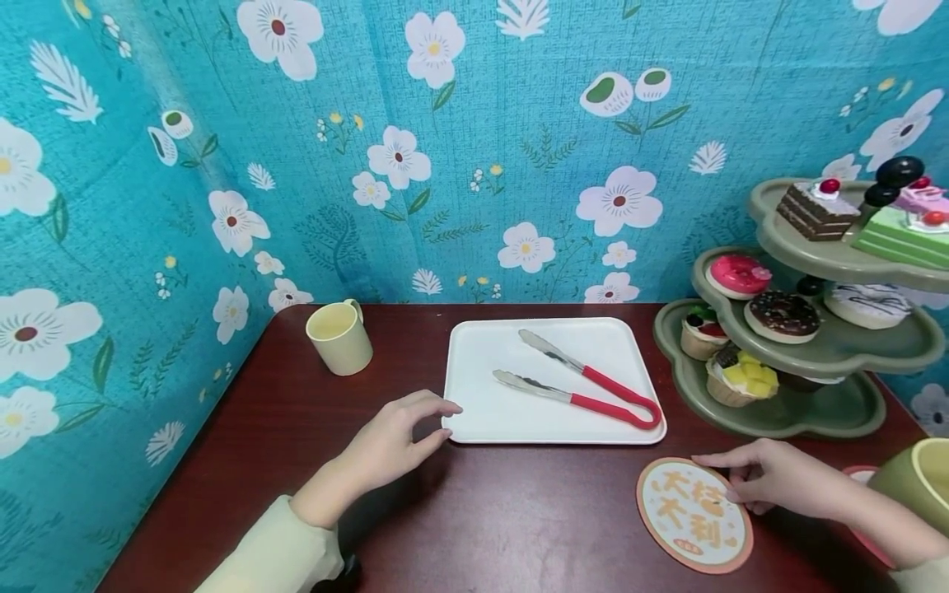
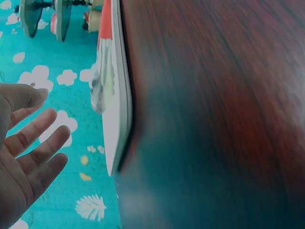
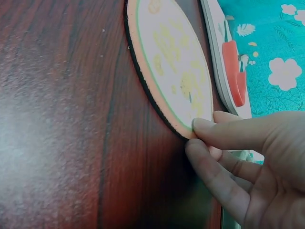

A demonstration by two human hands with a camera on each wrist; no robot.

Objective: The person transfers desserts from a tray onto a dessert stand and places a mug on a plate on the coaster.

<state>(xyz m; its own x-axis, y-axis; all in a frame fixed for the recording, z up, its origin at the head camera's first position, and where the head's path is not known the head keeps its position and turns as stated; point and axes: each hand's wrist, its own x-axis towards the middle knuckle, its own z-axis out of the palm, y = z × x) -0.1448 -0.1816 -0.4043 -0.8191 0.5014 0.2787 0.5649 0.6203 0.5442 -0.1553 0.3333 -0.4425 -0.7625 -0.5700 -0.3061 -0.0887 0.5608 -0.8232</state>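
Note:
My left hand point(image 1: 439, 421) lies relaxed on the dark red table, fingers spread, just off the front left corner of a white tray point(image 1: 482, 354). In the left wrist view the left hand point(image 2: 28, 157) shows an open palm apart from the tray's edge point(image 2: 116, 109). Metal tongs point(image 1: 586, 383) with red handles lie on the tray. My right hand point(image 1: 725, 482) pinches the right edge of a round orange-rimmed coaster point(image 1: 689, 515) in front of the tray. The right wrist view shows thumb and finger of the right hand point(image 3: 194, 136) gripping the coaster's rim point(image 3: 171, 62), slightly raised.
A pale yellow cup point(image 1: 341, 336) stands at the back left. A three-tier green stand point(image 1: 808, 412) with toy cakes and donuts fills the right. A green cup point(image 1: 919, 486) sits on another coaster at the right edge. Floral blue cloth walls the table.

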